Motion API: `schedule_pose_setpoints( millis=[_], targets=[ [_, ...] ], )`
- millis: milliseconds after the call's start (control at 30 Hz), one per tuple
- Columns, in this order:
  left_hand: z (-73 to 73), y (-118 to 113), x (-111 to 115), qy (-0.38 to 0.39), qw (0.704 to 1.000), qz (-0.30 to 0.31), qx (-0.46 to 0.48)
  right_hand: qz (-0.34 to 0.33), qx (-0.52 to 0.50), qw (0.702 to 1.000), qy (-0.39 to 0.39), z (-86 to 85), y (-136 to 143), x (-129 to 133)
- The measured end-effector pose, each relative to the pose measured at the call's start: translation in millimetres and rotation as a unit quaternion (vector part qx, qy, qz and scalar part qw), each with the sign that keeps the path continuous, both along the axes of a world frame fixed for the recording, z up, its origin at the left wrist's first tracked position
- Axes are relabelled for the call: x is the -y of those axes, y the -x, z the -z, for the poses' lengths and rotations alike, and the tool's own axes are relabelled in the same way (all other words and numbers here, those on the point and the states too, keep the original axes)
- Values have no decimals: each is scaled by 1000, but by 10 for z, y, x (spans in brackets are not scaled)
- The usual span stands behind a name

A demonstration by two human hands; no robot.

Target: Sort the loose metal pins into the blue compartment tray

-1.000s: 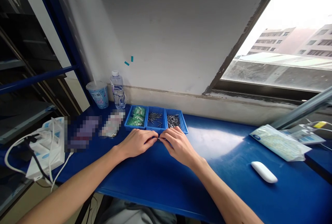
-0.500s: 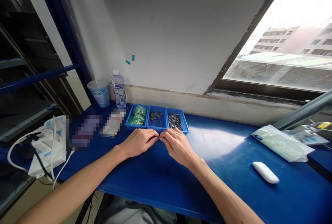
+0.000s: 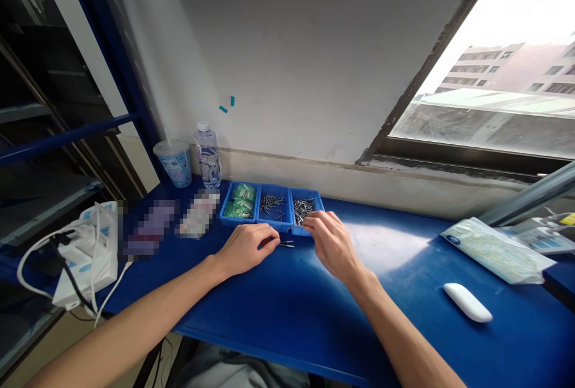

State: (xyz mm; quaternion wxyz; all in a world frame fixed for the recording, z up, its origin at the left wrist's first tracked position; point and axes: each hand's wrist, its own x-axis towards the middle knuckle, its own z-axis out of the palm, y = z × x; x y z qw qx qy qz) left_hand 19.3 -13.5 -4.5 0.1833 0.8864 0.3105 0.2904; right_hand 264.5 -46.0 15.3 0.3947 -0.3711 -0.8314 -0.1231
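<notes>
My left hand (image 3: 251,248) is closed in a pinch just in front of the blue bins. A few thin metal pins (image 3: 286,244) stick out to the right from its fingertips. My right hand (image 3: 333,242) is at the front edge of the right blue bin (image 3: 318,203), fingers bent together over loose metal pins (image 3: 302,209). Whatever those fingers hold is hidden. In the middle blue bin (image 3: 279,192) lie more thin metal pieces (image 3: 271,202), fewer than on the right. Green-and-clear small packets (image 3: 241,203) fill the left blue bin (image 3: 228,217).
Against the wall stand a water bottle (image 3: 208,157) and a lidded cup (image 3: 176,163). A power strip (image 3: 87,262) with tangled cables is at the left. Toward the right are a white rounded case (image 3: 467,302) and a flat plastic packet (image 3: 496,250) on the blue table (image 3: 278,316).
My hands were together at the fingertips and are now apart. The right hand has moved right to the right bin; the left stays nearly in place, with pins now showing at its fingertips.
</notes>
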Motion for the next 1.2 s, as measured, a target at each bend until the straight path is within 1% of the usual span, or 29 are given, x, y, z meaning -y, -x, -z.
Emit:
schedule_pose_setpoints(
  millis=[67, 133, 200, 267, 333, 467, 567, 667, 767, 833, 900, 1033, 1200],
  targets=[
    [38, -44, -8, 0, 1000, 3, -23, 52, -59, 995, -64, -50, -78, -4],
    [66, -81, -21, -1, 998, 6, -56, 128, -74, 984, -95, -94, -157, -23],
    [82, -106, -32, -6, 996, 11, -92, 197, -44, 975, -90, -124, -228, -53],
    [87, -122, -35, -17, 992, 19, -122, 227, -14, 972, -67, -133, -274, -82],
    [89, -135, -29, -29, 990, 25, -135, 214, -7, 976, -46, -125, -277, -95],
    [96, -158, -2, -42, 989, 25, -138, 132, 11, 991, -5, -88, -172, -68],
    [102, -158, 12, -40, 990, 12, -136, 76, 38, 996, 26, -51, -83, -33],
    [103, -137, 8, -37, 991, -8, -131, 43, 68, 994, 74, -19, -38, -7],
    [96, -120, 0, -34, 989, -15, -140, 38, 119, 979, 161, -13, -13, 15],
    [87, -119, 2, -30, 988, -9, -151, 46, 164, 958, 231, -29, 5, 30],
    [76, -124, 12, -24, 987, -6, -157, 59, 192, 938, 282, -54, 26, 47],
    [65, -130, 33, -11, 988, -13, -155, 67, 201, 923, 321, -88, 66, 82],
    [96, -122, 53, -22, 987, -9, -162, 60, 224, 910, 343, -43, 121, 92]
  ],
)
